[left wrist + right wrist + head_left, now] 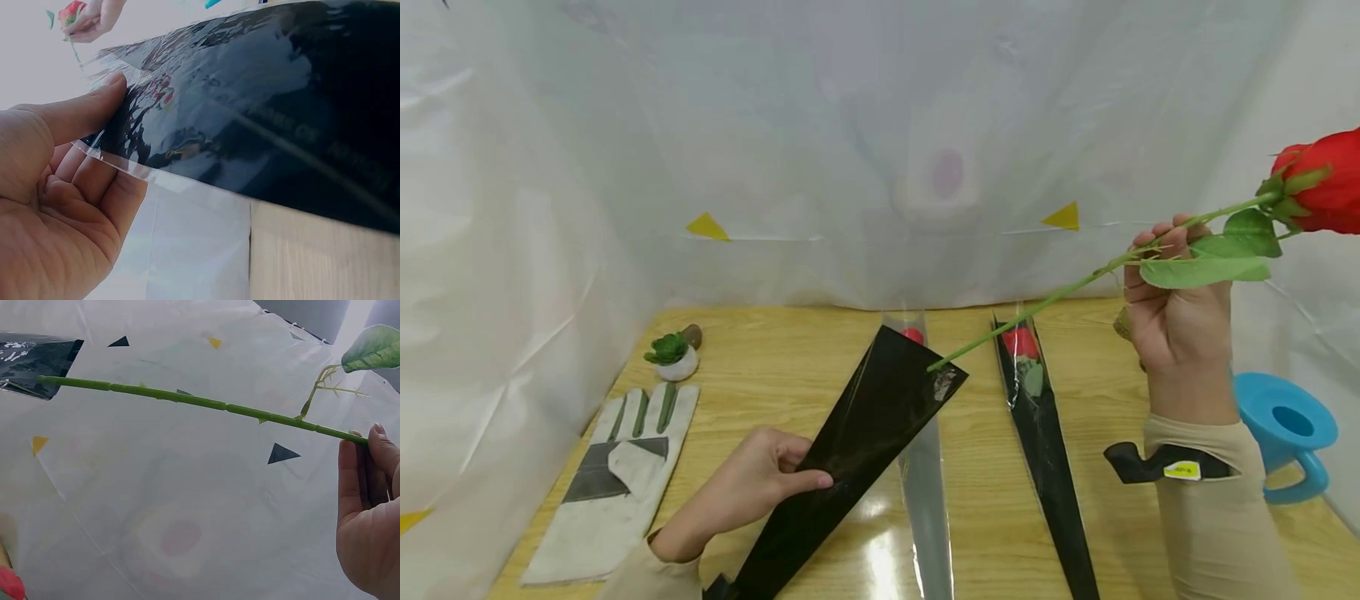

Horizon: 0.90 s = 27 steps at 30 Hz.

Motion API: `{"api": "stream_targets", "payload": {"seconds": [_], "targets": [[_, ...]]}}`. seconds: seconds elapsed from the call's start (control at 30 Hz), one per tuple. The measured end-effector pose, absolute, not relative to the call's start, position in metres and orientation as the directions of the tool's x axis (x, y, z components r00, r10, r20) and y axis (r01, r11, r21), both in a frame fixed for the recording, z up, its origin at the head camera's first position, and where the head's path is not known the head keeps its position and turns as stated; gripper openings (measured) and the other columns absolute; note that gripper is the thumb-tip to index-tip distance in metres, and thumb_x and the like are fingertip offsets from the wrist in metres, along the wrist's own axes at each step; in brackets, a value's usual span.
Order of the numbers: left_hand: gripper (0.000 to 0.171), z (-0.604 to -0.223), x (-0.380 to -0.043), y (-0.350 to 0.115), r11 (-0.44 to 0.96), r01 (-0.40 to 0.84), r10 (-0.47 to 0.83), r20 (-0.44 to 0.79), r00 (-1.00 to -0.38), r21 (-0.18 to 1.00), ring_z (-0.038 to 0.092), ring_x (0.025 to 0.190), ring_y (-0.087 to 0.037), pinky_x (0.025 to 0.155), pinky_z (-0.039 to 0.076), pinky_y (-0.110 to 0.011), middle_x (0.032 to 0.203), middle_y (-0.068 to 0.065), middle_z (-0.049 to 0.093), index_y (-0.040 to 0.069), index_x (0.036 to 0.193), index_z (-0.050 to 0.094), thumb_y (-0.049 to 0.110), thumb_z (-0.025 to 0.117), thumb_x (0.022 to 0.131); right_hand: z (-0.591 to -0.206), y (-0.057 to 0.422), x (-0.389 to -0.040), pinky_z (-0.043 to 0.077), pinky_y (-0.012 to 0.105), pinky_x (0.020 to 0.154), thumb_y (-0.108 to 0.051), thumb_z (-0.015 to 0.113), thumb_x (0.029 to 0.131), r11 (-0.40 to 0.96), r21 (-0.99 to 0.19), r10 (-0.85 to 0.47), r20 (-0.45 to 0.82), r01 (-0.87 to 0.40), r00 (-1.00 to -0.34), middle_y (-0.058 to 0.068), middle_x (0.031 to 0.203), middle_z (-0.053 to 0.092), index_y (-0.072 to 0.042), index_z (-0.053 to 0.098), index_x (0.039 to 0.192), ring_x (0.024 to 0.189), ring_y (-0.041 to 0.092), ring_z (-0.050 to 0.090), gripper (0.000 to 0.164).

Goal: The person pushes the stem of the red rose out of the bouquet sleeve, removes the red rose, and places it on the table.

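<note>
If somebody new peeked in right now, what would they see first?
Probably the big red rose flower at the far right, its long green stem held up by the right hand. Next, perhaps, the shiny black plastic sleeve, gripped by the left hand near the middle. The bright blue vessel with a handle stands out beside the right forearm.

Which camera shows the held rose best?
The head view, with bloom, leaves and stem visible, though the frame edge crops the bloom. Left wrist shows the rose small and distant; right wrist shows stem and leaf without bloom.
</note>
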<state>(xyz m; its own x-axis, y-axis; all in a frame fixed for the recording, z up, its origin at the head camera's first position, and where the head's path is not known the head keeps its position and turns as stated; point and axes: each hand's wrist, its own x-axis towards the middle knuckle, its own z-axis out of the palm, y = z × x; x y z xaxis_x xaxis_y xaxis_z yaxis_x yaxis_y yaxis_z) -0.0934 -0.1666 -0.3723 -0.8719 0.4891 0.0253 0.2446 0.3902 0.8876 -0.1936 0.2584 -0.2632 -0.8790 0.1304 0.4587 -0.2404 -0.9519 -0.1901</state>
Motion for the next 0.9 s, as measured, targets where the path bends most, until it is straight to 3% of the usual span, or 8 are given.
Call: {"api": "stream_targets", "payload": {"seconds": [0.27, 0.47, 0.6, 0.7, 0.73, 0.8, 0.9], "targets": [[0.058, -0.367, -0.092, -0.172, 0.431, 0.270, 0.456, 0.051, -0.888, 0.861, 0.012, 0.053, -0.009, 0.052, 0.020, -0.028, 0.064, 0.003, 0.011, 0.012, 0.063, 0.028, 0.029, 0.079, 0.085, -0.259, 0.289, -0.197, 0.055, 0.044, 0.074, 0.012, 0.053, 0.094, -0.955, -0.040, 0.254, 0.412, -0.296, -0.875, 0.028, 0.102, 0.060, 0.012, 0.054, 0.115, 0.090, 0.041, 0.063, 0.022], [0.060, -0.367, -0.097, -0.184, 0.484, 0.285, 0.391, 0.086, -0.916, 0.827, 0.010, 0.053, -0.010, 0.053, 0.021, -0.028, 0.065, 0.004, 0.009, 0.014, 0.064, 0.025, 0.027, 0.079, 0.085, -0.259, 0.301, -0.201, 0.055, 0.046, 0.072, 0.011, 0.058, 0.092, -0.972, 0.011, 0.226, 0.334, -0.236, -0.915, 0.025, 0.101, 0.063, 0.007, 0.060, 0.120, 0.089, 0.038, 0.064, 0.028], [0.057, -0.371, -0.107, -0.189, 0.500, 0.227, 0.319, 0.066, -0.946, 0.836, 0.012, 0.052, -0.010, 0.053, 0.021, -0.027, 0.061, 0.007, 0.013, 0.014, 0.063, 0.027, 0.026, 0.079, 0.086, -0.269, 0.280, -0.207, 0.054, 0.041, 0.074, 0.010, 0.054, 0.094, -0.973, -0.129, 0.133, 0.357, -0.190, -0.925, 0.025, 0.100, 0.062, 0.011, 0.059, 0.113, 0.089, 0.037, 0.064, 0.019], [0.042, -0.375, -0.114, -0.192, 0.483, 0.140, 0.246, 0.019, -0.969, 0.864, 0.017, 0.051, -0.010, 0.051, 0.022, -0.028, 0.056, 0.007, 0.023, 0.008, 0.064, 0.048, 0.025, 0.078, 0.087, -0.284, 0.257, -0.213, 0.054, 0.037, 0.075, 0.009, 0.050, 0.097, -0.930, -0.326, 0.031, 0.386, -0.168, -0.922, 0.022, 0.100, 0.063, 0.011, 0.059, 0.111, 0.091, 0.033, 0.064, 0.017], [0.035, -0.376, -0.116, -0.193, 0.477, 0.110, 0.221, 0.002, -0.975, 0.872, 0.020, 0.051, -0.010, 0.052, 0.025, -0.028, 0.054, 0.005, 0.031, 0.005, 0.069, 0.057, 0.026, 0.078, 0.088, -0.290, 0.249, -0.215, 0.054, 0.036, 0.076, 0.009, 0.050, 0.098, -0.915, -0.376, -0.009, 0.383, -0.147, -0.924, 0.021, 0.100, 0.063, 0.011, 0.060, 0.111, 0.091, 0.032, 0.065, 0.016], [0.029, -0.379, -0.120, -0.196, 0.463, 0.059, 0.172, -0.024, -0.985, 0.884, 0.043, 0.053, -0.010, 0.055, 0.041, -0.028, 0.063, -0.002, 0.057, 0.000, 0.094, 0.072, 0.028, 0.076, 0.089, -0.302, 0.232, -0.219, 0.054, 0.034, 0.080, 0.009, 0.048, 0.099, -0.872, -0.478, -0.087, 0.363, -0.106, -0.928, 0.018, 0.102, 0.063, 0.010, 0.060, 0.111, 0.093, 0.029, 0.066, 0.017], [0.042, -0.382, -0.126, -0.200, 0.428, 0.017, 0.115, -0.036, -0.993, 0.904, 0.067, 0.081, -0.019, 0.079, 0.053, -0.041, 0.095, -0.012, 0.072, 0.000, 0.120, 0.069, 0.028, 0.075, 0.090, -0.319, 0.205, -0.224, 0.052, 0.033, 0.087, 0.010, 0.052, 0.098, -0.787, -0.616, -0.192, 0.284, -0.025, -0.940, 0.015, 0.108, 0.063, 0.006, 0.061, 0.113, 0.097, 0.025, 0.067, 0.018]]}}
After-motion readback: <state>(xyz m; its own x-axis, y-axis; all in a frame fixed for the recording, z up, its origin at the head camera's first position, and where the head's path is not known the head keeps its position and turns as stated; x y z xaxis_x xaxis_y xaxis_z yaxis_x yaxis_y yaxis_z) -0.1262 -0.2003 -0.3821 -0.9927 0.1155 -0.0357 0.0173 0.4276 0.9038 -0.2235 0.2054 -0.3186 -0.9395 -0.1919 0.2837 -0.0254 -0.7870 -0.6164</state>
